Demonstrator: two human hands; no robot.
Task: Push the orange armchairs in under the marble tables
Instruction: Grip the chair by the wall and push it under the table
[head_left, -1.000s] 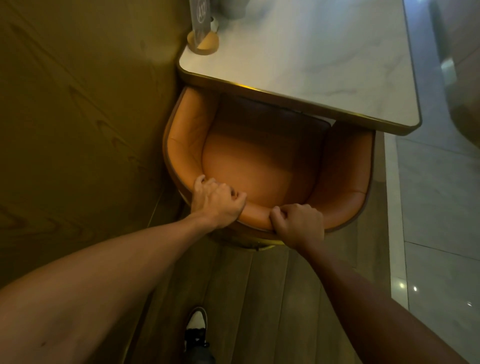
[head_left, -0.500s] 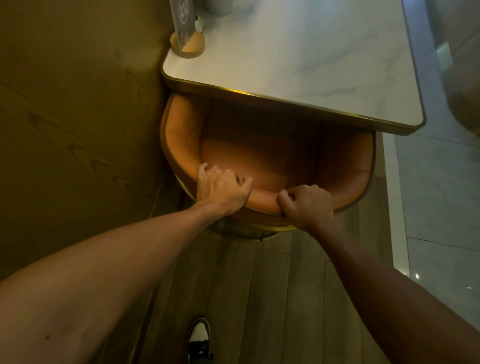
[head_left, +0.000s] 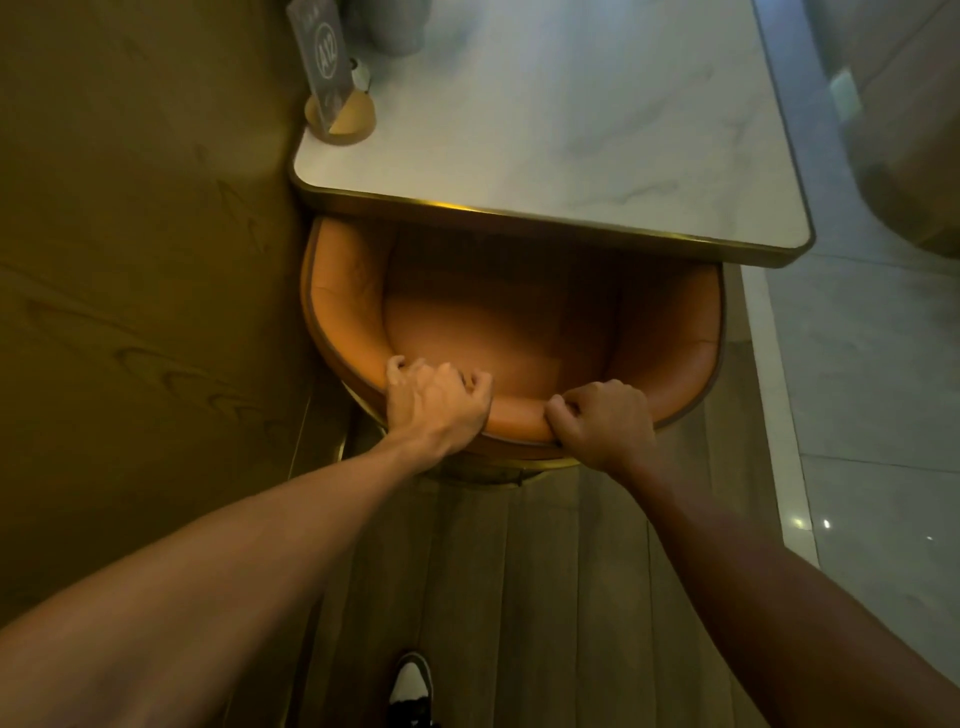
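A: Setting: dim dining room, wood-panelled wall (head_left: 130, 312) from 7 to 11 o'clock, plank floor (head_left: 519, 597) at 6, pale tiled floor (head_left: 883, 415) at 3.

B: Item one?

A: Marble worktop (head_left: 571, 114), brass-edged, at 12 o'clock. It carries a table-number sign (head_left: 324, 57) on a round wooden base at 11, marked A12 as far as I can read it.

B: Item two, the task's thing?

A: Orange armchair (head_left: 493, 338), at centre, front of the seat tucked under the worktop's near edge, backrest toward the viewer.

B: Hands?

A: Left hand (head_left: 436, 402), fingers curled over the backrest rim, gripping it. Right hand (head_left: 602, 418), the same, just beside it on the rim.

B: Change over the last second?

A: More of the seat is covered by the worktop than a second ago; the chair has gone further under. My judgement: this chair is nearly home, a short push left.

B: Not legible?

A: Chair legs and the worktop's base are hidden. A grey object (head_left: 395, 26) at 12 is cut off by the frame. Only the toe of a shoe (head_left: 410, 686) shows at 6. The blurred shape at 2 o'clock cannot be identified. No other armchairs or tables are in view.
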